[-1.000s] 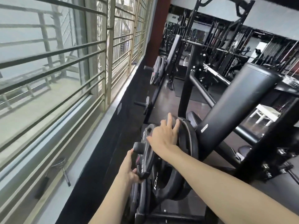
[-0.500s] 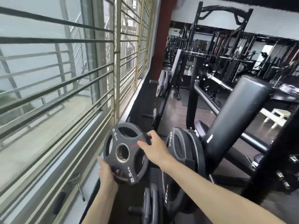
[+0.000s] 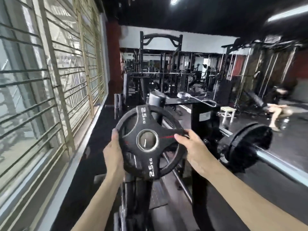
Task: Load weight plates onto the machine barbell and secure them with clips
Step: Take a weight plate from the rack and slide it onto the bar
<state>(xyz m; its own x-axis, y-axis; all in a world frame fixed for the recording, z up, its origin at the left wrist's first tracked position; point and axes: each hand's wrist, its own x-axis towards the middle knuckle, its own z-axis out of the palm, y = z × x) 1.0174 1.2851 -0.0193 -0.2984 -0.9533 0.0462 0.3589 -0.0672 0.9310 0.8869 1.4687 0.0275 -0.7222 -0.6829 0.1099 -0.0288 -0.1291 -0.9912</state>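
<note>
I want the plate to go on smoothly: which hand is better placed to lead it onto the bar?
Right. The right hand grips the 2.5 kg plate on the side nearest the bar; the left hand holds the far edge.

Barred windows (image 3: 50, 80) along the left wall, daylight behind. Black ceiling with strip lights (image 3: 286, 13). Dark floor (image 3: 291, 130). Black power racks (image 3: 160, 52) filling the far end beneath a white wall band. Small white stool (image 3: 228, 112) at right, near a crouching person (image 3: 276, 110).
</note>
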